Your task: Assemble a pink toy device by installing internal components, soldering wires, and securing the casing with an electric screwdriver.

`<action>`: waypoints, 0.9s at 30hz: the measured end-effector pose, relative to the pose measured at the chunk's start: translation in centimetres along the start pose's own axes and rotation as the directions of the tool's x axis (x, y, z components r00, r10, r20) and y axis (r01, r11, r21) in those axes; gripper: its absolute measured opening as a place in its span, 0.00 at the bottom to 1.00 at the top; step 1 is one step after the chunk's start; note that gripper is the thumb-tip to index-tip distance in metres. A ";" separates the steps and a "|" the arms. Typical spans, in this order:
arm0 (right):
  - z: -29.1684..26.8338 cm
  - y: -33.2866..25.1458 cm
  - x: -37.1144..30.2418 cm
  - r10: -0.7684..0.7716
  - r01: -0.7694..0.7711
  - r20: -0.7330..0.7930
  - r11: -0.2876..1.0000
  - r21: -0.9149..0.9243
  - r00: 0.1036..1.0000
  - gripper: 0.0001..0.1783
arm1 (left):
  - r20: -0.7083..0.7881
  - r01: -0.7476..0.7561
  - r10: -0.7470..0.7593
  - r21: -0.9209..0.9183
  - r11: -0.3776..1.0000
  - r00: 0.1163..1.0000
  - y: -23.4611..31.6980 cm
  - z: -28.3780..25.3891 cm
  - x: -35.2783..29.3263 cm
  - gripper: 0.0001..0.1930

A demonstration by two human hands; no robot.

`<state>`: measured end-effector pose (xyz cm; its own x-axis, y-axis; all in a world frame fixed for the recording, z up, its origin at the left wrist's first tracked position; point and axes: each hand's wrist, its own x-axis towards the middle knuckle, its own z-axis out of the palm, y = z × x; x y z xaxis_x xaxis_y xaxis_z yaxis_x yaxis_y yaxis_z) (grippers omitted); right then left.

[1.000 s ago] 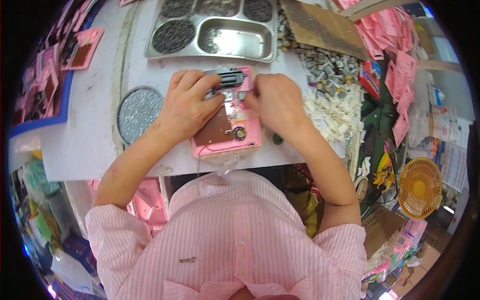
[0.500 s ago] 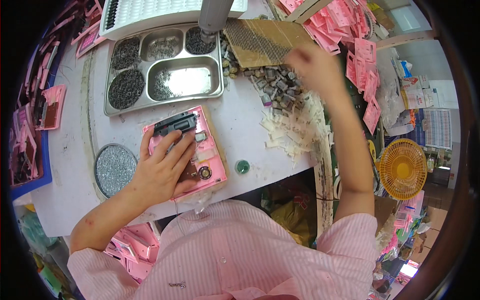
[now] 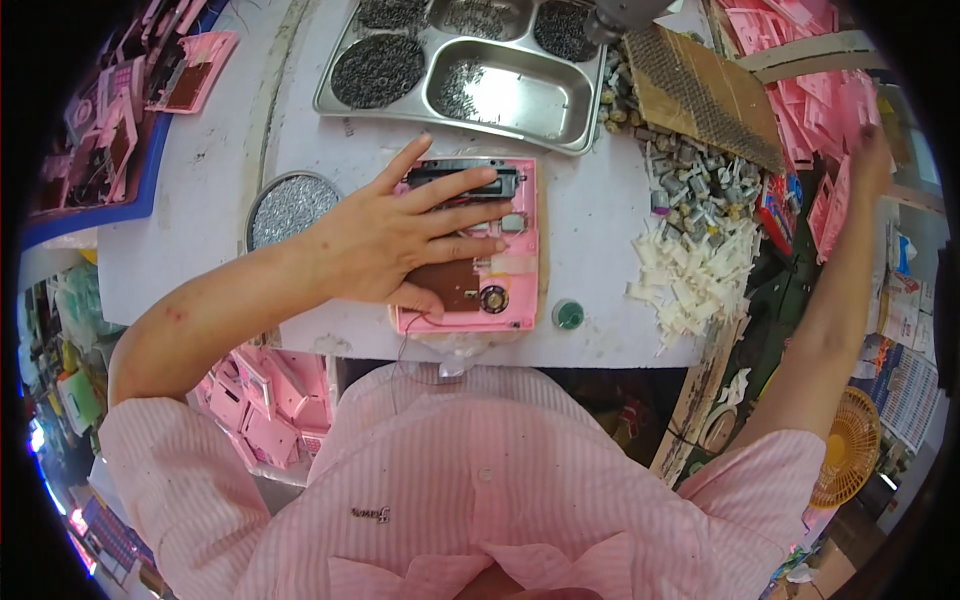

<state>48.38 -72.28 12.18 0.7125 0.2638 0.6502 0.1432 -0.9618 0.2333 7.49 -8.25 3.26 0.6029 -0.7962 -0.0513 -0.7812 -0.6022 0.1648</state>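
My left hand lies open, fingers spread, across a pink plastic casing on the table in front of me. Under its fingertips, a long black plastic part sits along the casing's far side. The casing also holds a brown board, a small silver motor and a round speaker. A thin wire hangs off its near edge. Out at the far right, my right hand is at a heap of pink plastic panels. Its fingers are blurred, so any hold is unclear.
Beyond the casing stands a metal compartment tray with springs and small dark parts. A dish of screws is left, a small green pot right. Cardboard, motors and white plastic pieces lie farther right.
My right hand has swung from the cardboard out to the pink panels. The black part, earlier tilted under my left hand, now lies flat in the casing, and that hand's fingers have spread. The view has shifted.
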 end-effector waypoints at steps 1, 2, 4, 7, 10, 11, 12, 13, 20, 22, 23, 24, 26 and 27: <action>-2.1 -0.6 0.0 0.101 -0.101 0.002 0.994 0.029 0.995 0.17 | -0.003 0.006 -0.006 -0.005 1.000 1.000 0.1 0.0 -0.2 0.44; -5.1 -1.3 -0.4 0.201 -0.201 0.005 0.978 0.058 0.980 0.18 | -0.009 0.012 -0.013 -0.006 1.000 1.000 0.2 -0.1 -0.3 0.44; -10.7 2.1 -2.6 0.156 -0.154 -0.111 0.988 0.031 0.981 0.19 | -0.049 -0.027 0.025 -0.037 0.999 0.998 0.0 -0.5 0.3 0.42; -18.6 -0.1 -7.7 0.372 -0.309 -0.061 0.843 0.441 0.926 0.18 | -0.194 -0.022 0.000 -0.110 0.994 0.981 0.1 0.2 -0.7 0.40; -26.1 -8.7 -14.0 0.416 -0.317 -0.013 0.712 0.627 0.909 0.15 | -0.274 0.054 -0.070 -0.069 0.996 0.959 -0.2 0.8 -2.9 0.34; -27.6 -9.9 -16.3 0.395 -0.286 -0.027 0.709 0.644 0.918 0.12 | -0.303 0.055 -0.070 -0.058 0.997 0.950 -0.4 1.2 -3.2 0.33; -28.5 -11.0 -18.6 0.374 -0.255 -0.040 0.703 0.664 0.927 0.10 | -0.343 0.043 -0.066 -0.075 0.996 0.937 -0.4 1.2 -3.2 0.31; -29.7 -12.9 -20.4 0.354 -0.239 -0.021 0.672 0.701 0.935 0.07 | -0.361 0.031 -0.056 -0.073 0.997 0.931 -0.4 1.4 -3.4 0.31; -32.2 -23.2 -25.5 0.202 -0.319 0.300 0.068 0.945 0.932 0.11 | -0.504 0.041 -0.062 -0.053 0.998 0.861 0.2 1.6 -3.9 0.28; -31.5 -26.7 -24.1 0.182 -0.315 0.312 -0.008 0.949 0.933 0.13 | -0.557 0.027 -0.248 -0.374 0.927 0.793 1.5 0.9 -2.9 0.28; -31.1 -28.3 -22.8 0.084 -0.330 0.333 -0.051 0.943 0.939 0.15 | -0.513 -0.011 -0.401 -0.626 0.780 0.759 2.6 -0.6 -1.9 0.29; -30.5 -29.8 -21.1 -0.085 -0.389 0.380 -0.156 0.908 0.921 0.17 | -0.423 -0.058 -0.538 -0.821 0.568 0.729 3.4 -1.8 -1.1 0.29; -28.7 -34.6 -18.1 -0.114 -0.432 0.417 -0.200 0.879 0.902 0.23 | -0.314 -0.186 -0.504 -0.939 0.287 0.805 4.3 -2.8 -0.3 0.29; -28.4 -37.1 -16.5 -0.088 -0.453 0.445 -0.208 0.867 0.891 0.27 | -0.271 -0.241 -0.458 -0.963 0.124 0.847 4.4 -3.5 0.3 0.29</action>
<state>11.78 -38.93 13.31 0.9280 0.2870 0.2376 0.2429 0.0172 -0.9699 4.78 -10.99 7.39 0.9122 -0.3820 0.1480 -0.0863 0.1740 0.9810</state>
